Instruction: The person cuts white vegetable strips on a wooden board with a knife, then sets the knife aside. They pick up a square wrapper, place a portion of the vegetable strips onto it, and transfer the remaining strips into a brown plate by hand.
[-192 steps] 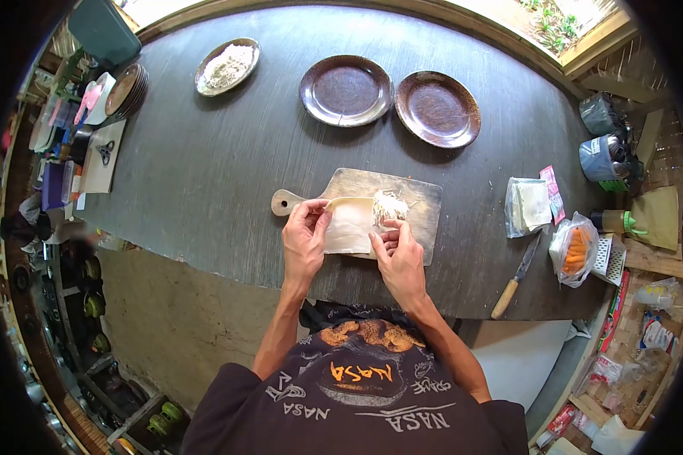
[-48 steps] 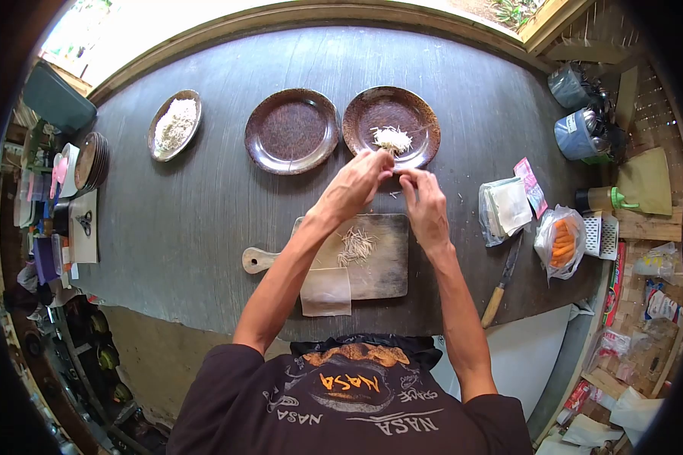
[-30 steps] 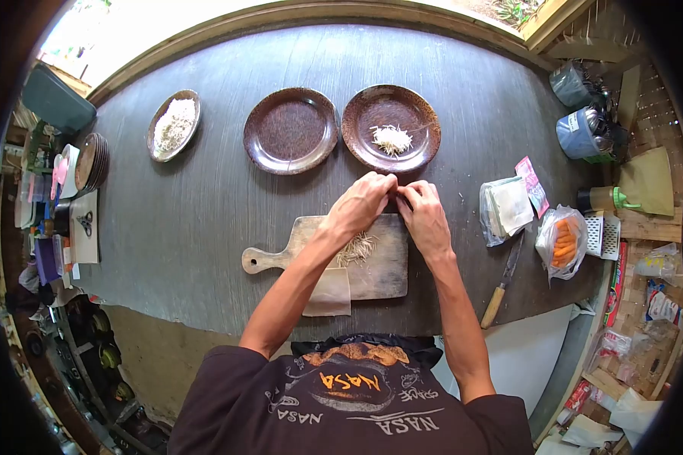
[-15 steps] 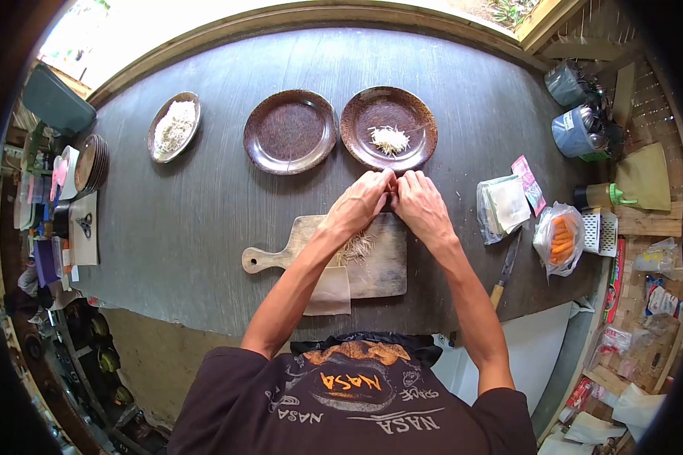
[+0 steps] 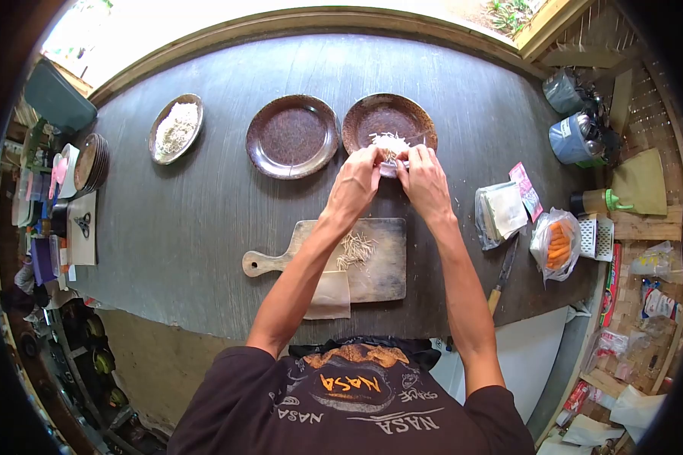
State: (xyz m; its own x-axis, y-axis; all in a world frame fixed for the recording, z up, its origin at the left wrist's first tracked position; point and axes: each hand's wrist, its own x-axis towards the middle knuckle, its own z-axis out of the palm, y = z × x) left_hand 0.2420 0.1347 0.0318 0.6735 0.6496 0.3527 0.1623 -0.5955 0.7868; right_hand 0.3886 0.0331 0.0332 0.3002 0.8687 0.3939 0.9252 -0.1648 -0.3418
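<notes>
My left hand point(image 5: 354, 182) and my right hand point(image 5: 426, 184) meet over the near rim of the right brown plate point(image 5: 391, 106). Fingertips of both are pinched around something small and pale, too hidden to name. Just beyond them on that plate lies a pile of white shreds point(image 5: 389, 141). Below my forearms is a wooden cutting board point(image 5: 383, 262) with thin pale strips point(image 5: 356, 249) scattered on it. A square wrapper sheet point(image 5: 330, 296) overlaps the board's near edge, partly behind my left forearm.
Left of the right plate is another brown plate point(image 5: 292, 136); farther left, a dish point(image 5: 156, 152) holds white shreds. To the right are a packet of sheets point(image 5: 501, 212), a knife point(image 5: 503, 271) and a bag of carrots point(image 5: 558, 244). Containers point(image 5: 573, 138) stand at far right.
Both hands have moved forward from just short of the right plate to over its near rim, beside the white shreds. A pale thing now shows between the fingertips.
</notes>
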